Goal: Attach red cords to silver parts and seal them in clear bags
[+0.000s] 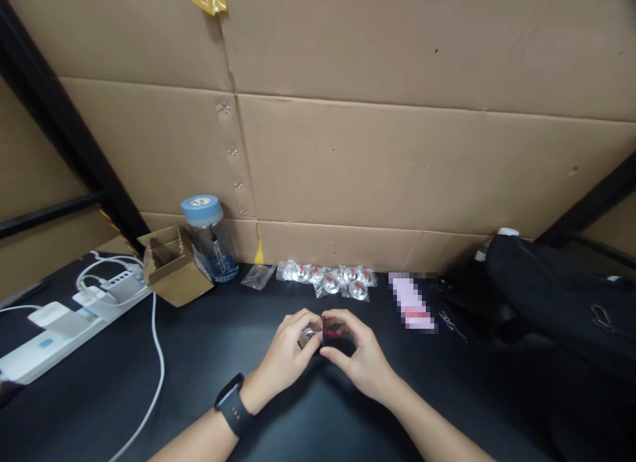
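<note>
From the head camera, we see two bare hands meeting low over a black desk [193, 343], a small silver piece [307, 337] and a thin dark piece [322, 332] between them. The left hand [292, 348] is nearer the silver piece, which sits inside the curl of its fingers, just left of the dark piece; the grip is narrow and closed around it. The right hand [366, 356] arches in from the other side, its thumb and fingertips pinching the dark piece at its lower and upper ends. We see that piece nearly edge-on, its long axis running up and down the picture, across the line between the hands. A red patch [334, 333] shows just right of it, within the right grip's arch; we cannot tell what it belongs to. Nor can we tell whether the silver and dark pieces touch, as fingers hide the meeting point. Relative to the grips, then, the silver piece lies within the left and the dark piece at the tips of the right. Beyond both hands, near a cardboard wall [422, 177], we see silver discs in clear packets [332, 283] lying in a loose row.
</note>
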`<state>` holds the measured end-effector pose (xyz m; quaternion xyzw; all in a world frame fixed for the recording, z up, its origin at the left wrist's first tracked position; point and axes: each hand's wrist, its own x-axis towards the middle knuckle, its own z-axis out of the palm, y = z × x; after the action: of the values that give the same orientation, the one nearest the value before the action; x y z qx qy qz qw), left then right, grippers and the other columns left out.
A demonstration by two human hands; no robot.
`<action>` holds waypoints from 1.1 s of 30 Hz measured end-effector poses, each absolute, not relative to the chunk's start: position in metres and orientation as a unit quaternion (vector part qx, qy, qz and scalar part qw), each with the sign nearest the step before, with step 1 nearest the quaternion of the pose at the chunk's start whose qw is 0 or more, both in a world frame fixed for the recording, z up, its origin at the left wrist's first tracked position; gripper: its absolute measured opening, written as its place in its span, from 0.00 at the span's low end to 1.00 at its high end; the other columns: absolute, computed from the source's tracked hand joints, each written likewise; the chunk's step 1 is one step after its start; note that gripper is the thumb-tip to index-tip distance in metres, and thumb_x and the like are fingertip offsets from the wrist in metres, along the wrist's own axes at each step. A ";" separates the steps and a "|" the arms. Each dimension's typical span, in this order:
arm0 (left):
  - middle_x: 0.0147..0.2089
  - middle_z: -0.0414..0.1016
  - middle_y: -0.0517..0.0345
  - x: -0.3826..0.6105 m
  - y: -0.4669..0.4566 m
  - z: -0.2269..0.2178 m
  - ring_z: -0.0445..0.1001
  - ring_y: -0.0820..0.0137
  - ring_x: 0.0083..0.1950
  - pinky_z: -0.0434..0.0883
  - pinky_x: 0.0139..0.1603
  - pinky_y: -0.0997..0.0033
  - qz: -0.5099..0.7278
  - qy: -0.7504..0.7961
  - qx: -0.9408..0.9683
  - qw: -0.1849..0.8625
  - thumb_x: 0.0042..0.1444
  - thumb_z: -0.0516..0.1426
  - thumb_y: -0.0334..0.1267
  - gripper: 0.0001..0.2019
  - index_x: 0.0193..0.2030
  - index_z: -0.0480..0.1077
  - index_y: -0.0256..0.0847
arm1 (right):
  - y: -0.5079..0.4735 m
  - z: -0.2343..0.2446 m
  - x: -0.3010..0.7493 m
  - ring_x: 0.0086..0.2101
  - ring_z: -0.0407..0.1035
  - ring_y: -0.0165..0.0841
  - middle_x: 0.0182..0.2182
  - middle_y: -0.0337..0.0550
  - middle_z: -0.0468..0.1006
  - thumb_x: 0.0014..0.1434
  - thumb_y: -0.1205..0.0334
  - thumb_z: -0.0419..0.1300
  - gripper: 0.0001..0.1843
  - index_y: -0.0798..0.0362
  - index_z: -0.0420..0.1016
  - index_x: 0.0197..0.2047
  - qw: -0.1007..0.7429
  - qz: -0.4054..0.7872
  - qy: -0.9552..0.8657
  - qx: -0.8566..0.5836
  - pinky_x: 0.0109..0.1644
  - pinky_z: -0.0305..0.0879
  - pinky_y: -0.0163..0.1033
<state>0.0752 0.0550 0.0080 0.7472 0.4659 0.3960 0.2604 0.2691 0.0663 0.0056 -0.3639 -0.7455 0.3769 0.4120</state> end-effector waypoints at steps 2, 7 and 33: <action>0.39 0.76 0.58 0.072 0.056 0.008 0.74 0.67 0.42 0.64 0.47 0.66 0.372 0.472 0.764 0.235 0.67 0.51 0.38 0.08 0.40 0.70 0.44 | 0.066 0.005 0.270 0.48 0.73 0.39 0.51 0.45 0.77 0.58 0.61 0.67 0.25 0.45 0.69 0.58 0.408 0.367 -0.750 -0.369 0.53 0.71 0.45; 0.42 0.77 0.57 0.048 0.071 0.005 0.73 0.66 0.43 0.59 0.47 0.64 0.334 0.519 0.775 0.136 0.69 0.50 0.42 0.10 0.42 0.71 0.44 | 0.073 0.007 0.277 0.51 0.72 0.41 0.53 0.47 0.75 0.60 0.61 0.64 0.23 0.45 0.69 0.58 0.395 0.329 -0.759 -0.399 0.53 0.71 0.46; 0.49 0.76 0.56 -0.048 0.096 0.003 0.72 0.60 0.52 0.63 0.52 0.61 0.159 0.567 0.800 0.113 0.60 0.55 0.36 0.08 0.43 0.74 0.48 | 0.094 0.016 0.322 0.43 0.71 0.38 0.42 0.41 0.76 0.50 0.64 0.69 0.18 0.46 0.76 0.46 0.201 0.213 -0.803 -0.519 0.47 0.66 0.41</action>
<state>-0.0477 0.0961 0.0034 0.8003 0.5670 0.1588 0.1132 0.3221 0.0941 0.0160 -0.5191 -0.8027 0.2134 0.2014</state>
